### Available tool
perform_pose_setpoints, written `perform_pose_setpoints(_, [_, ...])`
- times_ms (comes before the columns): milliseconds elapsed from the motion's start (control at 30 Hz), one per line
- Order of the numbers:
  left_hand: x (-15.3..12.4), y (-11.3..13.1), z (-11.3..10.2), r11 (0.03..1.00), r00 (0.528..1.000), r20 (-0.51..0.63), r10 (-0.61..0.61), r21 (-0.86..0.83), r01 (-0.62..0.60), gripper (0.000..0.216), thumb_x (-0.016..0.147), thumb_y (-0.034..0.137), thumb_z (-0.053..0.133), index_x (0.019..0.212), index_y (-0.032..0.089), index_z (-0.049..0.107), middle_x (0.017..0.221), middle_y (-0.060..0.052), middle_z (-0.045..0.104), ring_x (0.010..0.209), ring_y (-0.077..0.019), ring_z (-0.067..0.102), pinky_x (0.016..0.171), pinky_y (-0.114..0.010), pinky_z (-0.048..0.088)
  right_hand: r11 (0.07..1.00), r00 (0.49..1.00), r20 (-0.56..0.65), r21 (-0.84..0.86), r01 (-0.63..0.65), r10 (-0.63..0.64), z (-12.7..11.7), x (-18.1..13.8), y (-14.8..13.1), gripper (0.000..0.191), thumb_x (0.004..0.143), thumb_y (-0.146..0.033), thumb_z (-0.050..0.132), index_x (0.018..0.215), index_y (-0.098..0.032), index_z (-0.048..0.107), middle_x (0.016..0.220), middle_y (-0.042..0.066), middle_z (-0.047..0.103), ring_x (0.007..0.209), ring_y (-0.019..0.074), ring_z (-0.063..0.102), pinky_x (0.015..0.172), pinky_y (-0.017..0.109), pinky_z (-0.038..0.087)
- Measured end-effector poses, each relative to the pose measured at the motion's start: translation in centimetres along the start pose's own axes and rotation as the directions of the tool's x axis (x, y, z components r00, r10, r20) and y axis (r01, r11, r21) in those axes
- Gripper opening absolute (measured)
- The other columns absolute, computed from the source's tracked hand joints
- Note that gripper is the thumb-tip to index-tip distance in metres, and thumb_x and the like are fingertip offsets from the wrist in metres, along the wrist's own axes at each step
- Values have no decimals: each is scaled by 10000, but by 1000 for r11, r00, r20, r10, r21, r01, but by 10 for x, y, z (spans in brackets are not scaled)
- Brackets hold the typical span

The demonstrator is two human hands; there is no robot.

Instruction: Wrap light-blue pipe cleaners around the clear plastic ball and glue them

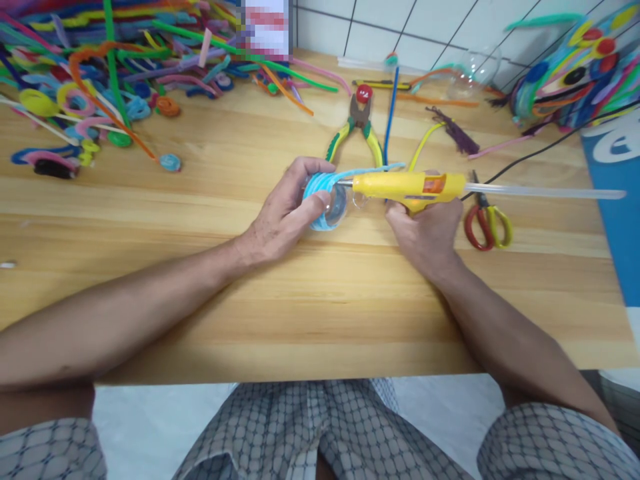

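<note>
My left hand (295, 207) is closed around a small clear plastic cup-like piece (336, 210), its outside wrapped in light blue pipe cleaner (318, 183). A loose tail of that pipe cleaner sticks out to the right. Gripped in my right hand (427, 230) is a yellow hot glue gun (390, 186), with a long clear glue stick (545, 191) out of its back. The gun's metal nozzle (345, 183) meets the blue wrap near my left thumb; whether it touches, I cannot tell. Just beyond lie green-and-yellow pliers (359, 123) with opened handles.
Red-and-yellow scissors (487, 223) lie right of my right hand, near a black cord (520, 157). A blue pipe cleaner (391, 113), a yellow utility knife (383, 85) and a purple tassel (457, 132) lie behind. Colourful pipe cleaners (135, 60) fill the back left; a colourful figure (565, 80) stands back right.
</note>
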State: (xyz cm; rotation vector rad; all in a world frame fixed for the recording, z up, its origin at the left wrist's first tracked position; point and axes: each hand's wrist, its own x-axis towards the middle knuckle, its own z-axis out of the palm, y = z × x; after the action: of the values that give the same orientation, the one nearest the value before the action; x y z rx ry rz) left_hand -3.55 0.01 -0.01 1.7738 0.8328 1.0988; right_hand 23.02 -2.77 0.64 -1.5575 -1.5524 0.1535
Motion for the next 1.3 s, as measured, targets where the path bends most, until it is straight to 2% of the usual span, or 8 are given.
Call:
perform_pose_setpoints(200, [0,0,0,1000,1000,15,-10,-5,10,545,1090,744,622,1407,301,639,1257,-75,729,1095,-269,689,1020,-486,608,999,1000,12,28,21,-22,2,-1,-3,208,675,-267,562,880,-301,546,662,-66,634,622,208,655,669,377,536])
perform_pose_setpoints(367, [0,-5,0,999,1000,12,27,-17,-27,532,1097,747,615,1401,311,638,1197,-61,719,1043,-255,674,965,-478,617,1000,1000,16,13,-16,16,0,2,-6,213,687,-282,574,899,-296,559,739,-35,703,715,236,716,742,409,568])
perform_pose_setpoints(500, [0,-4,0,1000,1000,7,14,-11,-14,549,1094,747,617,1410,300,641,1223,-67,719,1091,-265,689,1025,-495,610,1000,1000,2,29,-5,5,-1,2,-7,168,686,-305,578,854,-296,571,720,-49,688,698,232,704,728,408,562])
perform_pose_setpoints(633, [-1,1,0,999,999,24,-33,-25,34,551,1088,752,617,1413,308,644,1255,-74,743,1138,-278,722,1050,-482,621,997,999,26,73,-32,30,1,0,-6,178,662,-232,598,830,-289,590,691,-59,649,655,214,667,681,380,543])
perform_pose_setpoints(833, [0,-1,0,1000,1000,-1,-10,-2,10,551,1086,755,615,1398,303,661,1308,-85,746,1216,-303,711,1141,-528,594,997,998,29,-39,-61,62,-2,2,-9,267,678,-118,635,890,-280,625,755,-28,722,762,250,734,807,423,609])
perform_pose_setpoints(1000, [0,-6,1,999,1000,11,21,-46,-21,531,1081,743,641,1403,322,656,1250,-69,737,1099,-278,698,1042,-531,614,998,997,51,-30,-63,64,-3,2,-12,266,686,-115,637,884,-286,590,730,-50,702,712,217,711,751,375,593])
perform_pose_setpoints(1167, [0,-2,0,1000,1000,7,-10,-18,10,565,1083,765,620,1406,302,653,1262,-74,746,1156,-289,714,1088,-516,613,999,999,1,-8,-34,34,-2,2,-9,262,666,-152,613,885,-294,589,770,-35,725,761,261,756,800,443,616])
perform_pose_setpoints(1300, [0,0,-1,1000,1000,15,2,-10,-2,571,1086,756,617,1405,284,652,1265,-80,747,1127,-278,710,1063,-499,622,999,1000,16,44,-25,24,-2,1,-10,222,657,-194,604,853,-293,575,717,-60,672,684,217,683,724,398,566])
